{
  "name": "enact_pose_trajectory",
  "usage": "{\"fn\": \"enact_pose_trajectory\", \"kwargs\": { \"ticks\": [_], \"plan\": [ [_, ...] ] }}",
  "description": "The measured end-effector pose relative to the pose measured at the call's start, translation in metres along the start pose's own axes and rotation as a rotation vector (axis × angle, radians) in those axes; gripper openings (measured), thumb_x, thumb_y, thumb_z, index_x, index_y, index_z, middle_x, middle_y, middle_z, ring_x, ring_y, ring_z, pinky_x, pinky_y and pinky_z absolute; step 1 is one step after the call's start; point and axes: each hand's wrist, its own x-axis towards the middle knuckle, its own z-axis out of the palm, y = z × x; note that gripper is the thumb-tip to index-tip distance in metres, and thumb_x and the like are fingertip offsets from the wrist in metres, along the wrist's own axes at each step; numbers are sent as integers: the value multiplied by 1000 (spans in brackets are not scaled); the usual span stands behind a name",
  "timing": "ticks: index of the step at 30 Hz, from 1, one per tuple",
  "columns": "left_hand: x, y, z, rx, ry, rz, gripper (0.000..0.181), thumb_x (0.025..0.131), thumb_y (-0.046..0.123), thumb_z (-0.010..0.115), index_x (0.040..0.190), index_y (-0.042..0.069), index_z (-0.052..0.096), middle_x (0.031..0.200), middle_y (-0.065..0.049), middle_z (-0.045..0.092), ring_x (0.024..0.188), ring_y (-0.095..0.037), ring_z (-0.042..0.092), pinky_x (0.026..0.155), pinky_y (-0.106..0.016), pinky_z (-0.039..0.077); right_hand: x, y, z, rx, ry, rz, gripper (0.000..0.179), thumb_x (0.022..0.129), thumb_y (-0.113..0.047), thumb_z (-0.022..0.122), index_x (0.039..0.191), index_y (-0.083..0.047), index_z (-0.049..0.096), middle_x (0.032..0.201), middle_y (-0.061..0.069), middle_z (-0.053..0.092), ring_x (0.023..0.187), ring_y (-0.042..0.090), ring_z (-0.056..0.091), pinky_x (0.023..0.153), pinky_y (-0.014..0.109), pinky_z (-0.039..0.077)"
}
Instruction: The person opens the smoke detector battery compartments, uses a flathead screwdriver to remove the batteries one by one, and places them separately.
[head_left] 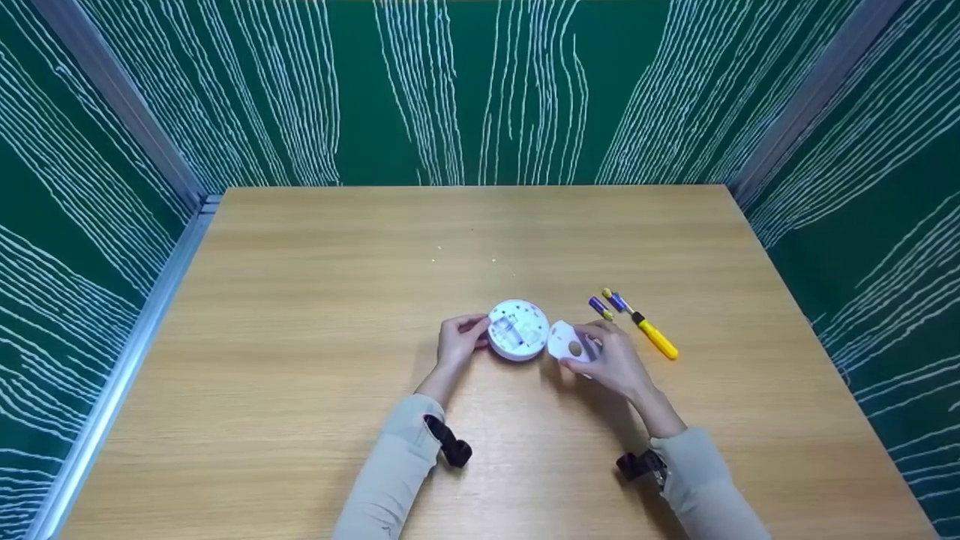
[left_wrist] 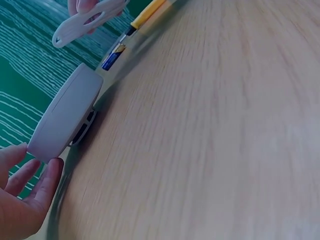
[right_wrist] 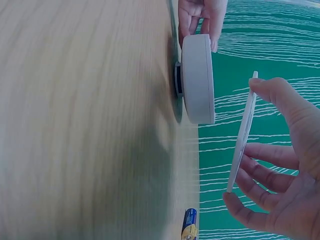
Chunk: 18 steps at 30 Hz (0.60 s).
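Near the middle of the table, a round white smoke-detector-like device (head_left: 518, 330) has its face with a rectangular battery compartment turned up. My left hand (head_left: 459, 341) pinches its left edge, thumb on top and fingers under the rim. In the left wrist view, the device (left_wrist: 67, 112) is tilted, with a dark slotted part on its underside toward the table. Just right of it, my right hand (head_left: 616, 361) holds a thin white plate (head_left: 561, 341) with a hole by its edges. That plate (right_wrist: 243, 132) stands apart from the device in the right wrist view.
Right of the plate lie two blue-and-yellow batteries, one nearer (head_left: 600, 308) and one farther (head_left: 616, 301). A screwdriver (head_left: 655, 337) with a yellow handle lies beside them, its tip against the farther battery. Tiny pale bits (head_left: 493, 260) dot the table behind. Green walls surround the table.
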Motion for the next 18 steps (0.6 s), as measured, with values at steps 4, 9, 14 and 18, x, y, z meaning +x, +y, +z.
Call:
{"fn": "enact_pose_trajectory", "kwargs": {
  "ticks": [4, 9, 14, 18],
  "plan": [
    [2, 2, 1, 15, 8, -5, 22, 83, 7, 61, 101, -7, 63, 94, -18, 64, 69, -13, 61, 62, -24, 55, 2, -3, 3, 5, 31, -46, 55, 63, -30, 80, 105, 0, 63, 102, 14, 57, 90, 26, 52, 77, 39, 50],
    [5, 3, 3, 21, 14, -2, 22, 84, 8, 60, 100, -7, 63, 93, -18, 64, 69, -12, 61, 62, -23, 55, 3, -5, 4, -6, 55, -82, 54, 61, -29, 81, 103, 1, 64, 99, 14, 58, 87, 26, 52, 71, 36, 48],
    [7, 3, 3, 32, 27, -4, 22, 84, 9, 60, 100, -6, 64, 93, -16, 64, 71, -12, 61, 61, -22, 55, 5, -8, 5, -2, 38, -69, 56, 62, -32, 80, 104, 1, 63, 101, 14, 58, 89, 26, 52, 73, 37, 49],
    [9, 4, 4, 36, 35, -3, 22, 84, 11, 61, 100, -4, 64, 94, -15, 64, 74, -13, 62, 63, -22, 54, 6, -11, 5, 11, 28, -53, 56, 63, -32, 80, 105, 0, 62, 102, 14, 57, 91, 26, 52, 76, 40, 49]
  ]
}}
